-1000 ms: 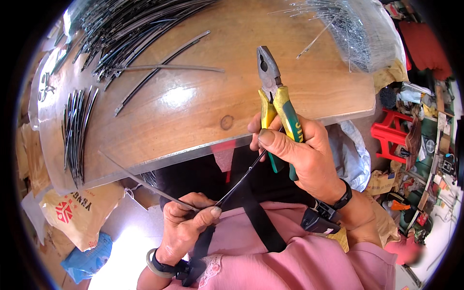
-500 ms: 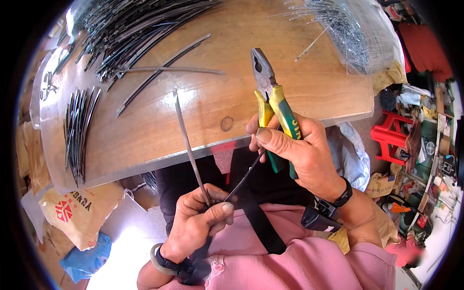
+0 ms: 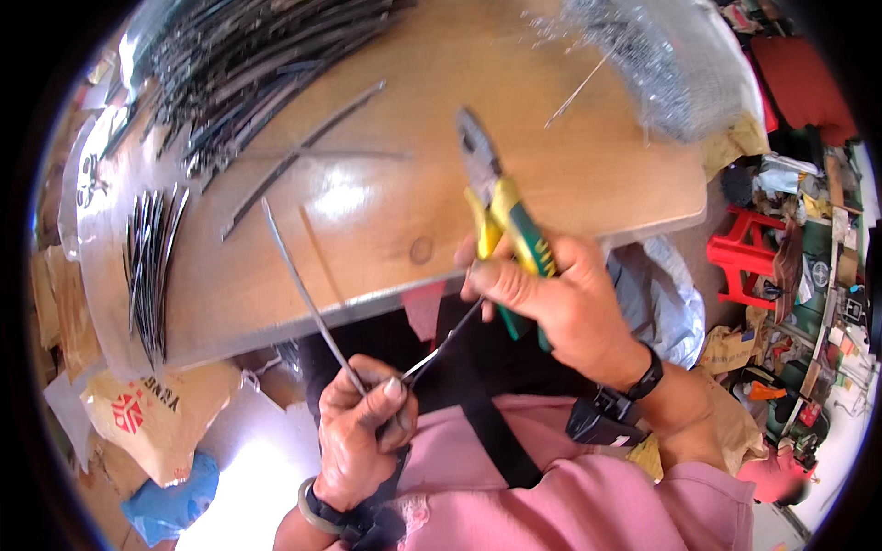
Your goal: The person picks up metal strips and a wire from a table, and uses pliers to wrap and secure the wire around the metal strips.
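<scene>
My left hand [image 3: 363,427] is closed, thumb pressed on its fingers, around a long narrow dark strip [image 3: 308,289] whose free end slants up and left over the table's edge. Closed round the handles of combination pliers [image 3: 510,220], my right hand [image 3: 565,298] holds them with the jaws up and away from me. The handles are yellow and green. Between my two hands runs a thin dark rod [image 3: 446,344], its ends hidden in the fingers. Whether it joins the strip inside my left hand cannot be seen.
A big heap of dark strips [image 3: 266,78] covers the wooden table's [image 3: 367,220] far left. A smaller bundle [image 3: 152,266] lies nearer. Thin metal pieces fill a clear plastic bag [image 3: 675,73] at the far right. On the floor stand a red stool [image 3: 740,257] and a printed sack [image 3: 156,418].
My left hand has shifted slightly left, and its strip leans further left. The pliers and my right hand have moved a little left and nearer. The rod still spans both hands.
</scene>
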### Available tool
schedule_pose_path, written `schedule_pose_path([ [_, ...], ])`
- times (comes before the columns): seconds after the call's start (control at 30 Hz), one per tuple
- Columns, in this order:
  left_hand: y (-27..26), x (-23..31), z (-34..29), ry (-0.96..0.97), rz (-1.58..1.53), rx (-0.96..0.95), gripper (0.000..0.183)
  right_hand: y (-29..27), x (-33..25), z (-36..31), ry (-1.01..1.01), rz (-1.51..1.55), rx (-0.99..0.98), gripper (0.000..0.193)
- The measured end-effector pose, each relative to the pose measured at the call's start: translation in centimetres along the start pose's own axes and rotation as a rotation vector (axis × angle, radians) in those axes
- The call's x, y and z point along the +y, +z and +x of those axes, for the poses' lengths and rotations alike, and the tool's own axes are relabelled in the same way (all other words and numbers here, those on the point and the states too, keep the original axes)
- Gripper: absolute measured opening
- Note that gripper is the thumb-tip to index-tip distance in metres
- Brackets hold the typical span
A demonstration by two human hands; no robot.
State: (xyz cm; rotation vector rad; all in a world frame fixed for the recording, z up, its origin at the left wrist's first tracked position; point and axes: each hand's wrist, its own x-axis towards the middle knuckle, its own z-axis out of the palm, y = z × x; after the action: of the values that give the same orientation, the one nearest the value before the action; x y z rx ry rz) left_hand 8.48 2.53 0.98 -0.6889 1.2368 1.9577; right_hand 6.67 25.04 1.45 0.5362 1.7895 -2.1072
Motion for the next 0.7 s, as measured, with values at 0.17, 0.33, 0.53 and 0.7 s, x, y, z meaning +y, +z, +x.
schedule_pose_path([
  [0.17, -2.6, 0.5, -1.7, 0.243, 0.357, 0.053, 0.022, -1.6, -1.8, -2.1, -0.153, -0.506, -0.072, 0.026],
  [0.33, -9.5, 0.8, -2.1, 0.365, 0.672, 0.136, 0.050, -5.9, -3.3, -6.4, -0.677, -0.814, 0.161, 0.015],
  [0.53, -11.2, 6.5, -1.0, 0.795, 0.867, 0.512, 0.029, -10.6, -5.8, -4.4, -0.879, -1.134, 0.685, 0.012],
  [0.7, -14.5, 11.2, 0.4, 1.224, 1.534, 0.794, 0.046, -11.1, -7.1, 1.2, -1.213, -1.474, 0.236, 0.016],
])
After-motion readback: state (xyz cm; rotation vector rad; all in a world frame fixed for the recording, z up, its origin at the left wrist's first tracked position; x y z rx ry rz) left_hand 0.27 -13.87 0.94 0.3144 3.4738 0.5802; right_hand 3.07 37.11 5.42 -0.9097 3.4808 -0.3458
